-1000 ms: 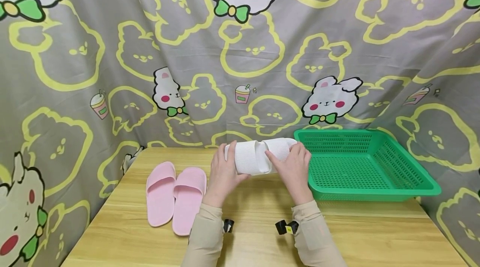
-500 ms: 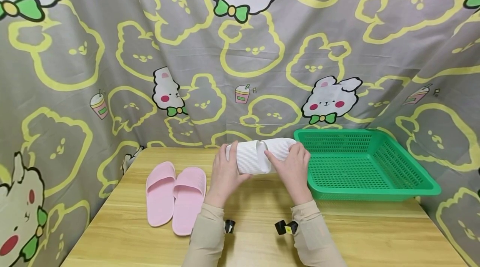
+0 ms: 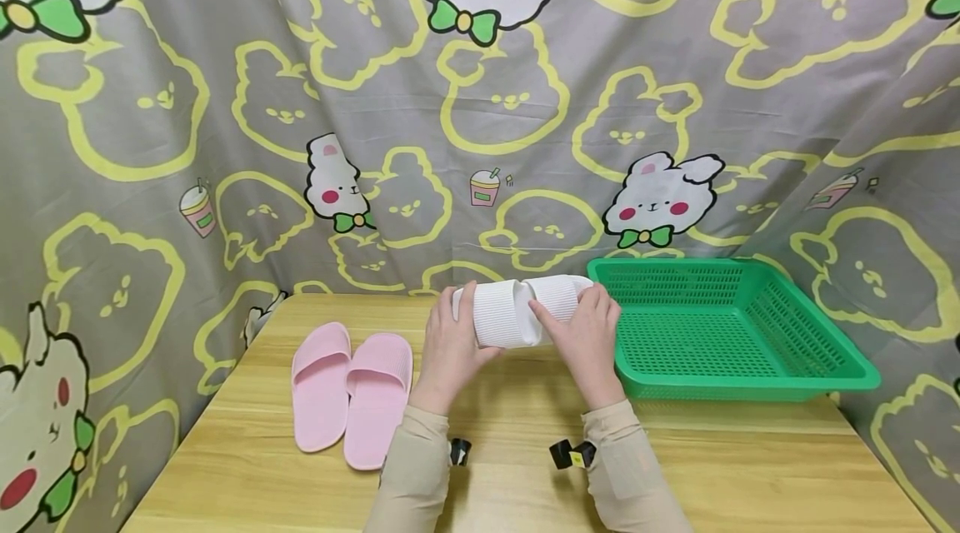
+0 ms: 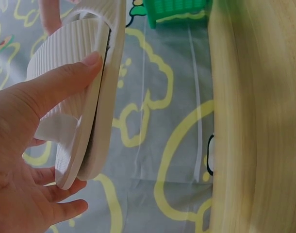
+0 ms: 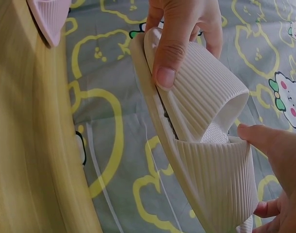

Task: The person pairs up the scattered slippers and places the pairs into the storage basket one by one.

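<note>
A pair of white ribbed slippers is held up above the table, one laid over the other with their straps side by side. My left hand (image 3: 447,346) grips the left end of the pair, its thumb across one slipper's strap (image 3: 495,314) and its fingers around the toe. At the other end, my right hand (image 3: 588,341) holds the second slipper (image 5: 221,179), thumb at the edge of its strap. In the left wrist view a narrow dark gap runs between the two soles (image 4: 105,116). Part of the pair's underside is hidden.
Two pink slippers (image 3: 322,408) lie side by side at the left of the wooden table (image 3: 517,491). A green plastic basket (image 3: 750,381) stands at the right, near my right hand. Behind hangs a grey patterned curtain (image 3: 525,158).
The left hand and its end of the white slippers shifted very slightly right early on. Both hands keep their hold, and the last half second looks still.
</note>
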The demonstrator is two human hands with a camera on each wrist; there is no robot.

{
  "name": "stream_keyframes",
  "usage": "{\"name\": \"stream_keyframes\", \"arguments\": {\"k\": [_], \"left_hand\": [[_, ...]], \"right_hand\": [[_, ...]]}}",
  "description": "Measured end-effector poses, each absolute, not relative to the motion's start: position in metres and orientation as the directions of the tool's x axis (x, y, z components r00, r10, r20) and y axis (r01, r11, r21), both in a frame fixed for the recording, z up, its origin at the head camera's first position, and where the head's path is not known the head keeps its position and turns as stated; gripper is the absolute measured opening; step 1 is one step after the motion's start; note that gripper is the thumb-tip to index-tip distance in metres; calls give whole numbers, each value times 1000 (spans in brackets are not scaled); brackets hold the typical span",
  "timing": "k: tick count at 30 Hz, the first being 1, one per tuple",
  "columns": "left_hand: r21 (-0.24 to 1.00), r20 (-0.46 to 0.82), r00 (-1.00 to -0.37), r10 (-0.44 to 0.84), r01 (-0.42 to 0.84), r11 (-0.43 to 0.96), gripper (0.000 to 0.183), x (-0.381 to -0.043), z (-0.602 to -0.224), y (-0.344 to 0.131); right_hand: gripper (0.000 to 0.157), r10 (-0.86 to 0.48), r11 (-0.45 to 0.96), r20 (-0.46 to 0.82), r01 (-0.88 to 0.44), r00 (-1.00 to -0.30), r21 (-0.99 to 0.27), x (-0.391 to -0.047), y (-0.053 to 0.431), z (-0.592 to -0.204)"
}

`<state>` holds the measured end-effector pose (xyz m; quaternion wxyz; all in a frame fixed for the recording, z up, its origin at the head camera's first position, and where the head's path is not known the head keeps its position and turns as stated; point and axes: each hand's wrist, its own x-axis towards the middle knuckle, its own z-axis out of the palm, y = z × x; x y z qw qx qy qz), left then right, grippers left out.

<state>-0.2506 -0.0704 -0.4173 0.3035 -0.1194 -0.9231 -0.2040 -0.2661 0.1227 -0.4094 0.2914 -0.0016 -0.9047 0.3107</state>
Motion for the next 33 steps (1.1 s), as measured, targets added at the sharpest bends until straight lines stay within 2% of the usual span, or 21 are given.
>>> {"name": "stream_keyframes", "arguments": {"k": [33], "left_hand": [[254,656,-746,119,366,895,113,-251,-418,-68]], "right_hand": [[73,197,773,488,-171,-850,-611,-266,122,-409]]}}
